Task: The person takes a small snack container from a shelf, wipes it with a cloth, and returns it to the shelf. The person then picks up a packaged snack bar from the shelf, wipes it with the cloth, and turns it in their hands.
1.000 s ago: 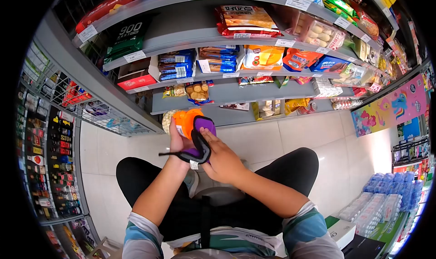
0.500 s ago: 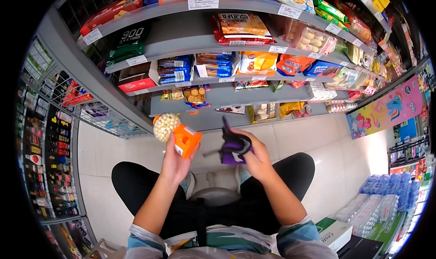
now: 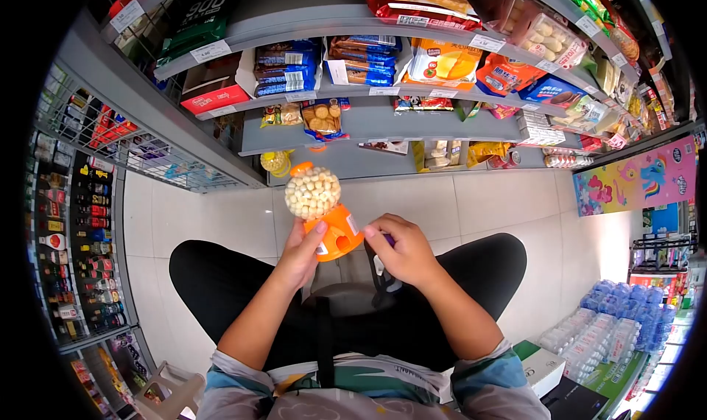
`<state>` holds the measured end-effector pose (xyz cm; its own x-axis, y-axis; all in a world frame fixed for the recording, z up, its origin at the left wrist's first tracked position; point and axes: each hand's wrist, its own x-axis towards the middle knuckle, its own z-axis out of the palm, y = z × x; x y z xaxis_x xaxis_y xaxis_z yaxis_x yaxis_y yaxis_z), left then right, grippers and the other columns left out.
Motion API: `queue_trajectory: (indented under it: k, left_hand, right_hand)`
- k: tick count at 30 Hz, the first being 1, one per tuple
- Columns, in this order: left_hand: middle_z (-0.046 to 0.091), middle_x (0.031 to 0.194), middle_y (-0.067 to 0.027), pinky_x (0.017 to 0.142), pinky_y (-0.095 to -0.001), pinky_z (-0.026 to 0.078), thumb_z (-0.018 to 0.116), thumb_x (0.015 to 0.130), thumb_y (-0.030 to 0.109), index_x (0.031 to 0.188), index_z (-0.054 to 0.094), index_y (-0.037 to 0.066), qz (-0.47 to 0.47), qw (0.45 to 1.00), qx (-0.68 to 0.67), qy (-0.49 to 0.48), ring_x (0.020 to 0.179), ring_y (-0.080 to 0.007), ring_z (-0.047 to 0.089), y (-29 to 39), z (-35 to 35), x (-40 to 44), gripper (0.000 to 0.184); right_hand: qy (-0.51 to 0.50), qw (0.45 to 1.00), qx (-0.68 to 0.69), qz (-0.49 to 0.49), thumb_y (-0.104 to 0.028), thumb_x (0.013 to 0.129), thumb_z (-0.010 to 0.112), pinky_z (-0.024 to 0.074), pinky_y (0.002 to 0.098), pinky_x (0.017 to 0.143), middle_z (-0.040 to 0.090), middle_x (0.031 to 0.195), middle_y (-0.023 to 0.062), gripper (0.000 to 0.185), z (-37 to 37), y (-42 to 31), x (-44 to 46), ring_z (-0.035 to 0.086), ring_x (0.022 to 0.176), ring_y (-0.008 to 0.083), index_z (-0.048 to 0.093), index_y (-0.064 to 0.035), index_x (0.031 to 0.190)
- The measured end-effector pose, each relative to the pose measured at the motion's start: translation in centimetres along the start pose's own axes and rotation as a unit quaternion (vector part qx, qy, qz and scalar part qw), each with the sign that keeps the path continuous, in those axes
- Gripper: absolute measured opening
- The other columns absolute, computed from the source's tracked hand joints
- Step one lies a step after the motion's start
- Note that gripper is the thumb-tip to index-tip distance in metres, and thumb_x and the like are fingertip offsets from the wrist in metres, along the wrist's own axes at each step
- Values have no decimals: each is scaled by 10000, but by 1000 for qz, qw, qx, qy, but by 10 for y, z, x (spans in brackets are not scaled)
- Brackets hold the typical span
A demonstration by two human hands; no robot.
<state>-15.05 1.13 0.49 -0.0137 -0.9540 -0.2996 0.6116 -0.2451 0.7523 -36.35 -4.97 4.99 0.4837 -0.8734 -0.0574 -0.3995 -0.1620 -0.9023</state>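
In the head view my left hand [image 3: 297, 256] is wrapped round the orange base of a toy candy dispenser [image 3: 340, 233]. The dispenser's clear globe is full of cream-coloured balls, and it tilts a little to the left. My right hand [image 3: 406, 252] is closed beside the base, its fingertips at or very near the dispenser's right edge; I cannot tell if they touch. From under that hand hangs a black, strap-like part of a black and purple object [image 3: 383, 278]. Most of this object is hidden by the hand, so its kind is unclear.
Snack shelves [image 3: 368, 131] stand ahead, with biscuit packs and boxes. A similar yellow globe [image 3: 275, 162] sits on the lowest shelf at left. Bottle racks [image 3: 92, 221] are on the left. Packs of bottled water [image 3: 618, 317] and a white box [image 3: 541, 372] lie at right.
The dispenser has moved right and turned, its front facing me more. My right hand has come in close beside it, and the black and purple object now hangs lower. The view has tilted down.
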Motion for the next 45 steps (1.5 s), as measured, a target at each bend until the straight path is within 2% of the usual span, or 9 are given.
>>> queue_trajectory:
  k: [4, 7, 10, 13, 16, 22, 24, 33, 45]
  left_hand:
    - [417, 1541, -102, 1194, -391, 338, 607, 1053, 286, 1560, 252, 76, -9, 1000, 1, 24, 1436, -211, 418, 2, -2, 9, 653]
    - [409, 1544, -111, 1190, -390, 340, 619, 1047, 283, 1554, 247, 67, -11, 999, 10, 46, 1432, -211, 420, 1, 0, 13, 665]
    - [416, 1550, -111, 1181, -398, 359, 583, 1055, 270, 1571, 250, 74, -6, 997, 57, 47, 1426, -233, 437, 5, 3, 15, 645]
    - [444, 1507, -125, 1173, -361, 356, 630, 1041, 254, 1547, 245, 48, 7, 997, 71, 34, 1400, -204, 449, 6, 2, 17, 667]
    - [458, 1491, -117, 1157, -347, 375, 650, 1030, 246, 1543, 251, 41, 10, 996, 88, 31, 1383, -198, 461, 6, 1, 18, 681]
    - [547, 1401, -122, 1087, -333, 451, 670, 1017, 268, 1500, 369, 13, 16, 986, 165, 15, 1289, -184, 544, 8, -5, 23, 623]
    - [580, 1364, -121, 1062, -331, 471, 665, 1018, 263, 1495, 388, -1, -27, 985, 168, 3, 1252, -179, 569, 11, -3, 23, 612]
    - [579, 1398, -127, 1105, -322, 427, 605, 1036, 336, 1510, 391, 2, -68, 981, 184, -9, 1287, -184, 567, 1, -9, 28, 618]
    - [574, 1412, -130, 1110, -317, 418, 600, 1032, 377, 1521, 377, -12, -99, 981, 165, -22, 1302, -182, 555, -3, -17, 25, 663]
  right_hand:
    - [52, 998, -31, 0, -217, 987, 677, 529, 340, 723, 670, 865, 113, 190, 9, -1, 8, 668, 769, 275, 638, -31, 1004]
    - [54, 997, -45, -43, -303, 979, 686, 547, 397, 722, 693, 895, 132, 263, 9, 3, 14, 708, 834, 316, 612, -56, 1033]
    - [15, 999, -17, -27, -278, 975, 692, 554, 396, 729, 701, 915, 130, 236, 6, 6, 16, 716, 855, 319, 623, -57, 1022]
    - [6, 999, 7, -38, -256, 971, 698, 559, 391, 729, 706, 916, 138, 217, 5, 6, 17, 722, 848, 318, 629, -58, 1027]
    - [1, 997, -22, -79, -174, 977, 693, 533, 326, 698, 691, 861, 104, 160, 5, 5, 18, 685, 750, 250, 621, -33, 996]
    - [-49, 996, 2, -72, -165, 934, 755, 547, 314, 688, 694, 800, 81, 181, 7, 6, 17, 701, 717, 235, 631, -49, 997]
    - [-40, 995, -21, -94, -163, 915, 770, 548, 319, 658, 693, 780, 71, 204, 8, 8, 15, 707, 698, 237, 640, -59, 1034]
    - [13, 975, -109, -192, -144, 875, 793, 558, 341, 631, 714, 843, 67, 238, 8, 10, 15, 720, 719, 255, 676, -78, 1071]
    - [-3, 978, -80, -191, -118, 890, 767, 556, 355, 638, 717, 862, 87, 141, 12, 8, 13, 703, 703, 279, 709, -80, 1012]
